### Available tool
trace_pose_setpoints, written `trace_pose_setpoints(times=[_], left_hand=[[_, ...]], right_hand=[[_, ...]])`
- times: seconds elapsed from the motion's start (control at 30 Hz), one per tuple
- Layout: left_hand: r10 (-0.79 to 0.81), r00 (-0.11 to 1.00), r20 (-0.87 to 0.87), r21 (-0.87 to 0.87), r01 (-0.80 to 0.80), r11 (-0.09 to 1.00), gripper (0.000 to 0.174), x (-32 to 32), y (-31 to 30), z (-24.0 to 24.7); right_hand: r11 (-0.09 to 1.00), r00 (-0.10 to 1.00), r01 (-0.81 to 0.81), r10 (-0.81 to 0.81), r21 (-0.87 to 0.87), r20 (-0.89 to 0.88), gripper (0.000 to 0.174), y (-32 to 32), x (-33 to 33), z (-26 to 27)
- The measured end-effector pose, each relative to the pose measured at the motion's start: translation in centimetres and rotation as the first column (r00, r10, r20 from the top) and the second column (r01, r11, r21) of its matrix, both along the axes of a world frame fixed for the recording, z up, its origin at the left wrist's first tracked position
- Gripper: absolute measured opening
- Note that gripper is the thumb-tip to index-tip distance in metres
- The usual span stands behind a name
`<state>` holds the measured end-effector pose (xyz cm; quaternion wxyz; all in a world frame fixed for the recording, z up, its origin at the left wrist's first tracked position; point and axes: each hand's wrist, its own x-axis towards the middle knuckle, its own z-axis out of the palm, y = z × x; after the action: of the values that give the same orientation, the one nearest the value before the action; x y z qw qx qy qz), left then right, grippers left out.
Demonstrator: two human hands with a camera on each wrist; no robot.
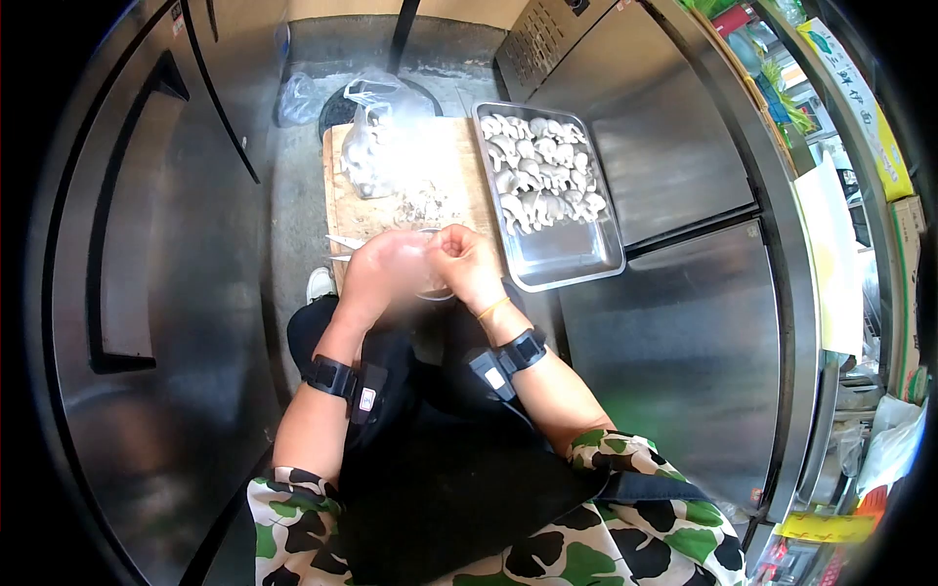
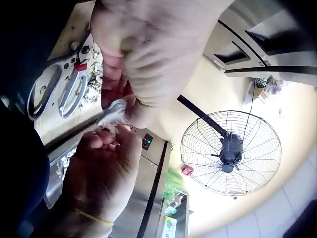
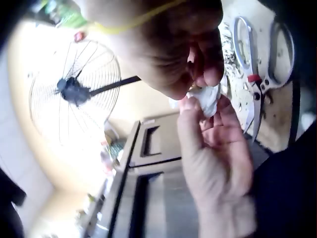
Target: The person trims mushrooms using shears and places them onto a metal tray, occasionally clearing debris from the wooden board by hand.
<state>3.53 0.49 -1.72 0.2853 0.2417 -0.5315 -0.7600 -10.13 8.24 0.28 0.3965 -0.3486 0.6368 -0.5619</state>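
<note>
A pale grey-white mushroom [image 3: 209, 99] is between my two hands, low over the front of the wooden board [image 1: 337, 217]. My left hand [image 1: 384, 269] holds it between thumb and fingers, as the right wrist view shows. At its edge, the fingertips of my right hand [image 1: 469, 266] pinch it, thumb against bent fingers. Scissors [image 3: 254, 78] with grey handles and a red part near the pivot lie on the board beside my left hand. A round rim [image 1: 437, 295] shows beneath my hands, mostly hidden.
Right of the board is a metal tray [image 1: 559, 259] with rows of mushrooms. A clear plastic bag [image 1: 374, 146] stands on the board's far part, with small trimmings [image 1: 427, 202] before it. Steel cabinets [image 1: 674, 322] flank both sides; a wire fan [image 2: 230, 151] is nearby.
</note>
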Motion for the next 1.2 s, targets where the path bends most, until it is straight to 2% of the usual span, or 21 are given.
trace_pose_setpoints(times=[0.03,0.1,0.17,0.2,0.27,0.3,0.33,0.4,0.43,0.47,0.57,0.63,0.8,1.0,1.1,1.17,1.2], left_hand=[[0.03,0.999,-0.015,0.008,-0.03,1.0,0.029,0.0,0.0,0.1],[0.064,0.995,-0.077,0.096,-0.057,0.994,0.03,0.3,0.0,0.9],[0.106,0.987,-0.124,0.177,-0.083,0.981,0.031,0.4,-0.2,1.1],[0.131,0.982,-0.139,0.214,-0.099,0.972,0.031,0.3,-0.2,1.1],[0.152,0.976,-0.158,0.237,-0.112,0.965,0.032,0.2,-0.4,0.8],[0.148,0.976,-0.161,0.223,-0.11,0.969,0.033,0.1,-0.5,0.6],[0.143,0.976,-0.163,0.21,-0.107,0.972,0.033,0.0,-0.5,0.4],[0.141,0.982,-0.126,0.197,-0.115,0.974,0.038,-0.2,-0.6,-0.2],[0.141,0.984,-0.107,0.191,-0.119,0.974,0.04,-0.3,-0.6,-0.5],[0.156,0.985,-0.076,0.123,-0.146,0.982,0.042,-0.4,-0.5,-0.7],[0.194,0.981,0.013,-0.052,-0.193,0.98,0.048,-0.8,-0.4,-1.1],[0.208,0.975,0.075,-0.125,-0.197,0.972,0.051,-0.8,-0.4,-1.3],[0.202,0.975,0.088,-0.069,-0.196,0.978,0.048,-0.6,-0.1,-0.6],[0.162,0.986,0.044,0.033,-0.164,0.986,0.047,-0.4,0.1,-0.1],[0.137,0.99,-0.017,0.093,-0.135,0.986,0.043,-0.2,0.3,0.4],[0.128,0.99,-0.058,0.107,-0.121,0.987,0.04,-0.1,0.0,0.3],[0.124,0.989,-0.075,0.109,-0.115,0.987,0.037,-0.1,-0.2,0.2]], right_hand=[[1.0,0.973,0.005,0.0,-0.018,0.23,0.003,-0.1,-0.2,0.2],[0.985,0.913,0.136,-0.085,-0.102,0.399,0.001,-0.3,-0.7,0.5],[0.946,0.832,0.297,-0.191,-0.128,0.521,0.001,-0.7,-1.7,0.4],[0.947,0.84,0.299,-0.204,-0.116,0.503,0.008,-0.8,-2.3,0.6],[0.968,0.962,0.22,-0.194,-0.123,0.195,0.014,-1.1,-2.4,0.7],[0.977,0.983,0.181,-0.179,-0.115,0.031,0.017,-1.2,-2.4,1.0],[0.97,0.929,0.112,-0.18,-0.216,-0.325,0.024,-1.4,-2.3,1.0],[0.988,0.816,-0.029,-0.065,-0.153,-0.575,0.024,-1.2,-1.6,2.3],[0.99,0.732,-0.094,-0.004,-0.106,-0.682,0.025,-1.2,-1.0,3.3],[0.983,0.691,-0.176,0.086,-0.051,-0.718,0.021,-1.3,-0.5,4.2],[0.961,0.502,-0.274,0.164,0.024,-0.849,0.022,-1.6,0.0,3.8],[0.962,0.52,-0.269,0.196,0.058,-0.831,0.019,-1.8,0.1,3.8],[0.97,0.537,-0.208,0.218,0.123,-0.815,0.011,-2.1,0.6,3.4],[0.975,0.711,-0.219,0.173,0.019,-0.682,0.012,-1.9,0.1,3.3],[0.971,0.817,-0.192,0.238,0.141,-0.526,0.008,-1.5,-0.4,3.4],[0.978,0.968,-0.207,0.209,0.028,-0.136,0.004,-1.4,-1.0,2.1],[0.98,0.977,-0.197,0.198,-0.025,0.076,0.002,-1.4,-1.1,1.7]])
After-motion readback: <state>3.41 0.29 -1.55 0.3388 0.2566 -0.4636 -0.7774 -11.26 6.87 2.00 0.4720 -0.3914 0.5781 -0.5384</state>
